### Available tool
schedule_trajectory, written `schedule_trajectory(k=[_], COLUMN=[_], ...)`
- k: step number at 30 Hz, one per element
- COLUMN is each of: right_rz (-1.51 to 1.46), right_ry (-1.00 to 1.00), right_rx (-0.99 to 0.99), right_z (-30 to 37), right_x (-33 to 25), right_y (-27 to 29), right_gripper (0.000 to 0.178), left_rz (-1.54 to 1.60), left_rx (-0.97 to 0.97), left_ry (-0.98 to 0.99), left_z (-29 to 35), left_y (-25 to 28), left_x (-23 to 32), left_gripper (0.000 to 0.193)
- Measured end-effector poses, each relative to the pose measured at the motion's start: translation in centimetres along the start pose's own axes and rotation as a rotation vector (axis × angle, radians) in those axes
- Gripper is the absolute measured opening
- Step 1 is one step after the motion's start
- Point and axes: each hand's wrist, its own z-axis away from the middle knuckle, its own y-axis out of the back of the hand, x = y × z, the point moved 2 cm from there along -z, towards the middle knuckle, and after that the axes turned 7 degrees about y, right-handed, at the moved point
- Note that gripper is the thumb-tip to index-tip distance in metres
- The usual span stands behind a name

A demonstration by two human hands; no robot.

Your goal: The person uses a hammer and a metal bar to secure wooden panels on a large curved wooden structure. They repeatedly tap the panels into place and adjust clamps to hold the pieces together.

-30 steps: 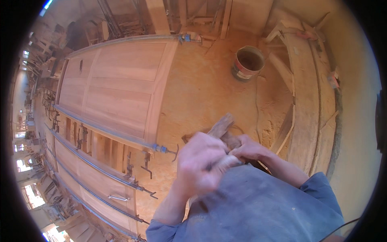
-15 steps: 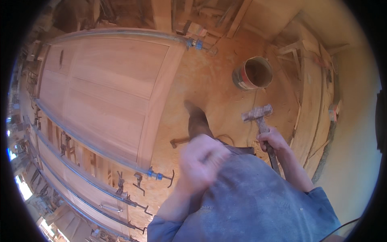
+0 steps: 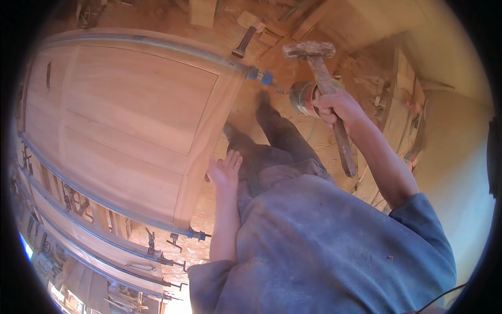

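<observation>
My right hand [image 3: 334, 107] is wrapped round the wooden handle of a heavy hammer [image 3: 319, 65]. Its blocky, worn head points up and away from me, and the handle's lower end sticks out below my fist. Close to the right edge of a wooden panelled door [image 3: 141, 99], my left hand [image 3: 226, 168] has its fingers stretched out, with nothing visible in it. Whether it touches the door edge I cannot tell. Along the door's far side runs a metal bar clamp [image 3: 157, 42] with blue fittings; another bar clamp [image 3: 104, 193] runs along the near side.
A bucket [image 3: 303, 98] stands on the floor, partly behind my right hand. More clamped panels [image 3: 94, 230] lie at the lower left. Long boards [image 3: 395, 123] lean by the wall on the right. Wood scraps [image 3: 269, 36] litter the back, beside a dark block-like tool [image 3: 244, 42].
My right hand has lifted the hammer up and forward. My left hand, blurred before, has moved left and down toward the door's edge, its fingers now extended. My legs have come into view.
</observation>
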Motion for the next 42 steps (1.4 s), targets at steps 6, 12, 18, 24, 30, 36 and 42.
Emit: schedule_trajectory(k=[6, 12, 18, 24, 30, 36, 42], right_rz=[0.163, 0.396, 0.569, 0.458, 0.266, 0.226, 0.52], right_ry=[-0.088, -0.218, -0.269, -0.371, -0.196, 0.133, -0.452], right_rx=[-0.168, -0.363, -0.484, -0.46, -0.153, 0.073, -0.5], right_z=[-12.6, -21.1, -23.6, -25.6, -33.5, -33.8, -24.9], right_x=[-5.1, -10.6, -10.2, -10.4, -17.5, -15.3, -10.8], right_y=[0.3, -4.6, -6.7, -6.0, 3.7, 4.7, -7.5], right_gripper=[0.019, 0.024, 0.016, 0.015, 0.025, 0.012, 0.018], left_rz=[0.392, 0.605, 0.808, 0.672, 0.634, 0.635, 0.642], left_rx=[0.103, 0.161, 0.753, 0.838, 0.869, 0.869, 0.871], left_ry=[-0.217, -0.576, -0.677, -0.687, -0.671, -0.644, -0.645], left_z=[-6.1, -9.9, -7.7, -9.1, -9.8, -9.9, -10.3], left_y=[-1.5, -2.6, -12.3, -10.4, -9.6, -10.0, -8.6], left_x=[1.4, 2.0, 1.8, 2.5, 2.4, 2.4, 2.2], left_gripper=[0.088, 0.07, 0.063, 0.063, 0.064, 0.065, 0.066])
